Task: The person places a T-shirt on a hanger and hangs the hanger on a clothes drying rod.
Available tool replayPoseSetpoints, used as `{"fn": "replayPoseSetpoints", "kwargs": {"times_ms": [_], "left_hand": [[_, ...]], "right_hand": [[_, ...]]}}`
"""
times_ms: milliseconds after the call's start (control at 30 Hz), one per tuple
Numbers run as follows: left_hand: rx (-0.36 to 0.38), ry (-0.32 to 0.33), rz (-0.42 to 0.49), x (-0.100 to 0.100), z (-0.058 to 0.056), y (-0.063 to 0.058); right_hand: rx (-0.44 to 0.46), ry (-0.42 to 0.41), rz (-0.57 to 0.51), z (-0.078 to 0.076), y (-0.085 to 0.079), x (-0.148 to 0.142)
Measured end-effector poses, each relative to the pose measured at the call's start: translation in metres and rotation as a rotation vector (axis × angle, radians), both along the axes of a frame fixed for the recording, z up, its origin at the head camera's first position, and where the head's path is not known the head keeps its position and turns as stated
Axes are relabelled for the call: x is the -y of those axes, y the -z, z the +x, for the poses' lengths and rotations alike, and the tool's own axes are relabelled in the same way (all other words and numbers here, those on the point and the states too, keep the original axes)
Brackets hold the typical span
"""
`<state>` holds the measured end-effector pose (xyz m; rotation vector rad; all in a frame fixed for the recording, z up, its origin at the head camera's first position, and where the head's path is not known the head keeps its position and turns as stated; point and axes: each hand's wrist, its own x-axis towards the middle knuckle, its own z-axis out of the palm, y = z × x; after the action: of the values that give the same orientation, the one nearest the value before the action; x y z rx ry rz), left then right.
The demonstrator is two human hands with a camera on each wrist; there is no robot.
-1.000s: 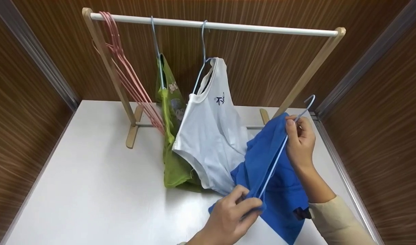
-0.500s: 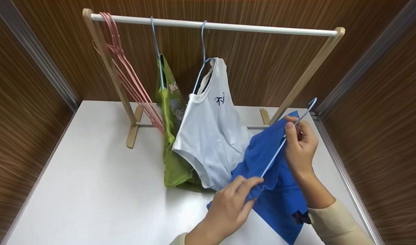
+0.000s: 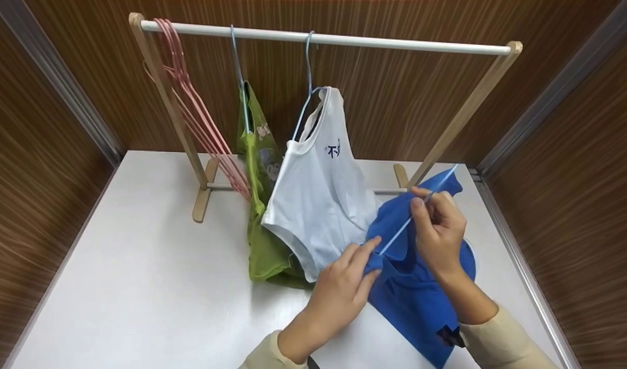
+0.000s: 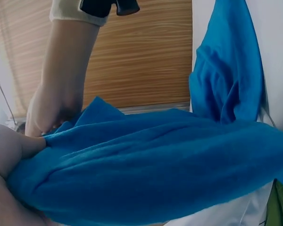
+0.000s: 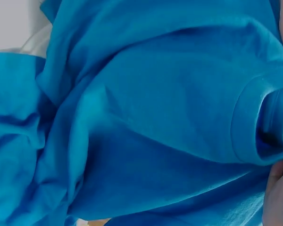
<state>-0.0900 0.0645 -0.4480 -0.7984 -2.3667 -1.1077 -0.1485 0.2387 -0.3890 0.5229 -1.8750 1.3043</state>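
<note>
A blue shirt (image 3: 413, 297) spreads over the right front of the white table. A thin light-blue hanger (image 3: 397, 236) runs slantwise along it, one end tucked in the fabric. My left hand (image 3: 339, 284) pinches the shirt near the hanger's lower end, fingers above and thumb below. Higher up, my right hand (image 3: 439, 233) pinches the hanger between thumb and fingers. The hook is not distinguishable. In the left wrist view, blue cloth (image 4: 170, 160) stretches from the left thumb. The shirt's round collar (image 5: 247, 125) shows at the right of the right wrist view.
Behind the hands stands a rack with a white rail (image 3: 405, 43) and wooden legs (image 3: 462, 113). It carries pink hangers (image 3: 190, 92), a green garment (image 3: 267, 241) and a white sleeveless top (image 3: 318, 200), whose lower part touches the blue shirt. Wood-grain walls (image 3: 574, 205) enclose the table (image 3: 139, 256).
Both hands have shifted; the left rises toward the right hand, which comes down and left. The hanger's hook, visible earlier at upper right, no longer shows; blue cloth now lies around that end.
</note>
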Motion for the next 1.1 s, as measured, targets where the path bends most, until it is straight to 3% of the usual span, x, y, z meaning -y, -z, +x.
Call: {"fn": "replayPoseSetpoints", "kwargs": {"times_ms": [467, 700, 833, 933, 1100], "left_hand": [[0.111, 0.017, 0.013, -0.002, -0.007, 0.008], [0.078, 0.007, 0.096, -0.001, -0.006, 0.01], [0.063, 0.003, 0.122, 0.002, -0.005, 0.007], [0.049, 0.003, 0.119, 0.003, -0.004, 0.005], [0.04, 0.017, 0.12, 0.004, -0.002, 0.003]], "right_hand": [[0.094, -0.077, 0.069, 0.01, 0.011, 0.009], [0.098, -0.156, 0.082, 0.013, 0.008, 0.002], [0.081, -0.091, 0.076, 0.005, 0.005, -0.012], [0.061, -0.029, 0.17, -0.004, 0.005, -0.021], [0.035, -0.028, 0.36, -0.019, 0.009, -0.033]]}}
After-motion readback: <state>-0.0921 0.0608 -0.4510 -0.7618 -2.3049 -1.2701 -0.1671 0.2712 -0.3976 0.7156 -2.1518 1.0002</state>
